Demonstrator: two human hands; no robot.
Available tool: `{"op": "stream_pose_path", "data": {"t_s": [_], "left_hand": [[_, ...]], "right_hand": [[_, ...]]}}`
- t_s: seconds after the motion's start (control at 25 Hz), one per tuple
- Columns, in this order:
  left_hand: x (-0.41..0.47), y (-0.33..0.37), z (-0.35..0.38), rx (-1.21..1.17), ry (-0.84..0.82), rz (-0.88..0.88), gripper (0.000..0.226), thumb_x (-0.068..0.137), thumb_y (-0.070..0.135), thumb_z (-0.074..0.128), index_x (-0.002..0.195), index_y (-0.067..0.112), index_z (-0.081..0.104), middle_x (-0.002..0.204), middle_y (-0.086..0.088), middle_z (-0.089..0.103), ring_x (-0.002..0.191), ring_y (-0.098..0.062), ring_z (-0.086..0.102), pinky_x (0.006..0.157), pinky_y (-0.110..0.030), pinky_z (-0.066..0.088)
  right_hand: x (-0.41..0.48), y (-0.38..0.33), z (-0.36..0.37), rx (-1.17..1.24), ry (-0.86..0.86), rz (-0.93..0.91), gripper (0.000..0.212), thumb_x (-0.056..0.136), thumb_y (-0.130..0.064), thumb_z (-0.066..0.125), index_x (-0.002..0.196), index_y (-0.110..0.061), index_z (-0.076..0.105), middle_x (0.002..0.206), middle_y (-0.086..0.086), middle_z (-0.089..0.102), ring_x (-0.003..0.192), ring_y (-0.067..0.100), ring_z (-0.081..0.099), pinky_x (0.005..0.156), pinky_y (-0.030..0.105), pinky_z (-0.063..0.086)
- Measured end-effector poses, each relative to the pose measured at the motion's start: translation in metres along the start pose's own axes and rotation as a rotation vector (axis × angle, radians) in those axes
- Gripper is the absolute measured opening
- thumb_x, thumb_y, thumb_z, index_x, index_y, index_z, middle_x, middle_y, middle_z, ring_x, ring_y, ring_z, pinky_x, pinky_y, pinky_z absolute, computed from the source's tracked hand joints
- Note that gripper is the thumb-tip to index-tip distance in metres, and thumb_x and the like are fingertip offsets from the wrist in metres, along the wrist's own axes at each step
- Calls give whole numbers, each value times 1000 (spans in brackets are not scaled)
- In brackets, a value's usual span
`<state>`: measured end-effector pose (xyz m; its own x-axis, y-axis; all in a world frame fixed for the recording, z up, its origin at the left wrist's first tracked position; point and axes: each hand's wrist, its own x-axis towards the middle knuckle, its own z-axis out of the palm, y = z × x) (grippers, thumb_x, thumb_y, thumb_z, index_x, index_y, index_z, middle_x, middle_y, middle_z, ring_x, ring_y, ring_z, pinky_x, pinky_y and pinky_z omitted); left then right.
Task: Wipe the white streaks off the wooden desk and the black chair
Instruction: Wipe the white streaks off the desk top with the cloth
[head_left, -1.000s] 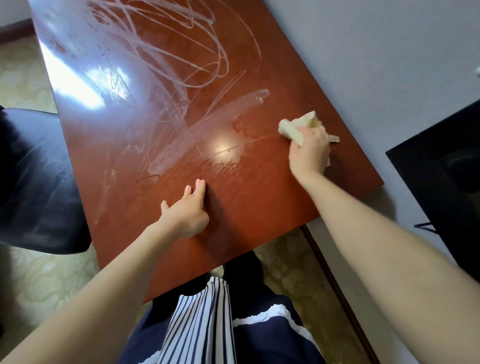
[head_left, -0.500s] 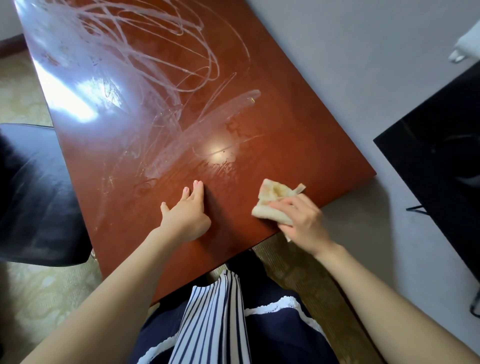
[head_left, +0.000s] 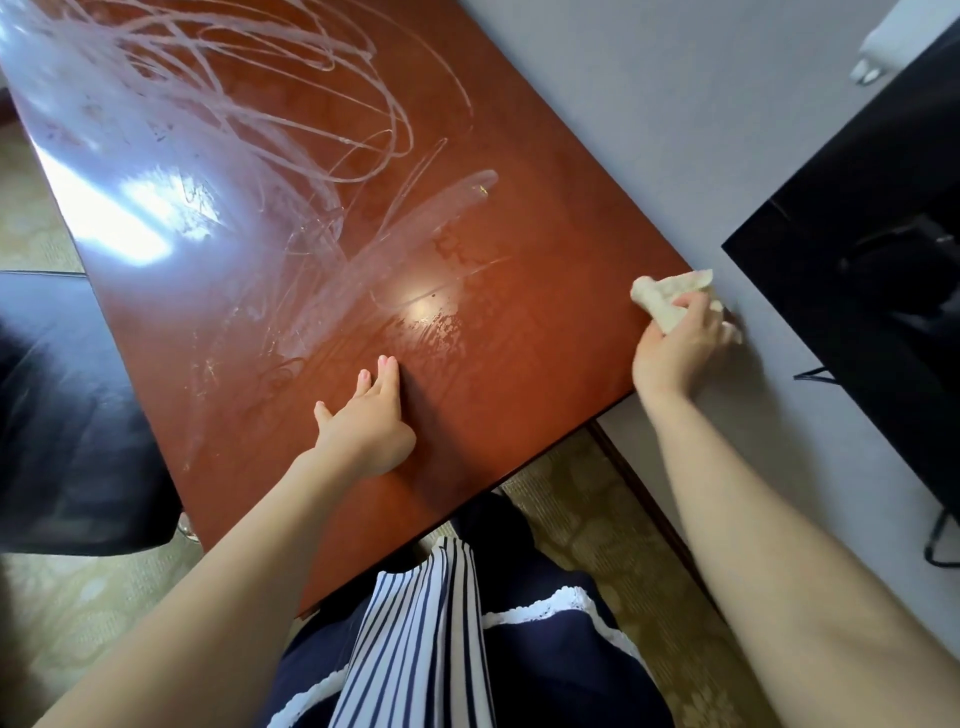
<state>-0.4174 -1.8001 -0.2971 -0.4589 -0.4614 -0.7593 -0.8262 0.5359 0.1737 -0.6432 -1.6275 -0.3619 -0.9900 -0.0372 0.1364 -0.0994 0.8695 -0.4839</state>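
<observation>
My left hand (head_left: 369, 421) lies flat on the desk (head_left: 519, 364), near its near edge. The palm is pressed down, the fingers are straight and close together, and the thumb is stuck out to the left. It holds nothing.

My right hand (head_left: 675, 348) is at the desk's right edge, close to the near right corner. Its fingers are curled round a crumpled pale cloth (head_left: 657, 299). The cloth pokes out beyond my fingers on the far side and sits on the edge, part of it over the desk and part against the grey wall (head_left: 649, 104).

The streaks (head_left: 270, 119) cover the far and left parts of the desk in white loops and scribbles. A broad pale smear runs aslant from the middle toward the far right. The nearest marks lie just left of and beyond my left fingertips, well apart from the cloth. Between my two hands the wood shines dark red, with a bright glint and some blotchy patches that may be damp.

The chair (head_left: 67, 415) stands to the left, tight against the desk's left edge. It is too dark for me to tell whether it is marked. A black screen (head_left: 857, 270) stands to the right of my right hand.
</observation>
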Motion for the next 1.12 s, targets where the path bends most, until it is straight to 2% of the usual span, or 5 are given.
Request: {"op": "stream_pose_path", "data": {"t_s": [0.28, 0.52, 0.8, 1.0, 1.12], "left_hand": [[-2, 1, 2, -42, 15, 20, 93, 78, -4, 36, 150, 20, -17, 159, 3, -15, 147, -14, -11, 116, -56, 1], [-2, -3, 3, -35, 18, 34, 93, 77, -3, 37, 150, 21, -16, 159, 6, -13, 146, -12, -11, 116, -56, 2], [-3, -6, 3, -30, 26, 54, 96, 75, -4, 38, 150, 22, -16, 158, 9, -17, 146, -10, -11, 116, -52, 13], [-3, -7, 3, -35, 43, 47, 97, 75, -2, 39, 151, 24, -15, 158, 10, -18, 147, -11, -6, 113, -49, 25], [-3, -7, 4, -38, 48, 58, 98, 74, -2, 39, 151, 24, -15, 158, 10, -18, 146, -10, -8, 113, -49, 25]], "right_hand": [[-119, -16, -5, 64, -277, -526, 32, 67, -9, 62, 99, -14, 62, 94, 2, 62, 90, 28, 52, 79, 40, 39], [-121, 11, -28, 243, -779, -991, 36, 62, -8, 62, 97, -18, 66, 95, -4, 66, 91, 18, 58, 79, 33, 49], [2, 24, -42, 41, -330, -417, 41, 71, 5, 66, 110, -9, 65, 108, 15, 63, 100, 36, 55, 86, 36, 40], [30, 6, -35, 161, -89, -16, 34, 88, 3, 47, 118, -4, 59, 115, 3, 55, 99, 10, 42, 77, -5, 26], [5, -10, -14, -12, -70, -49, 32, 88, -11, 50, 116, -17, 63, 123, 5, 56, 110, 26, 45, 92, 34, 37]]}}
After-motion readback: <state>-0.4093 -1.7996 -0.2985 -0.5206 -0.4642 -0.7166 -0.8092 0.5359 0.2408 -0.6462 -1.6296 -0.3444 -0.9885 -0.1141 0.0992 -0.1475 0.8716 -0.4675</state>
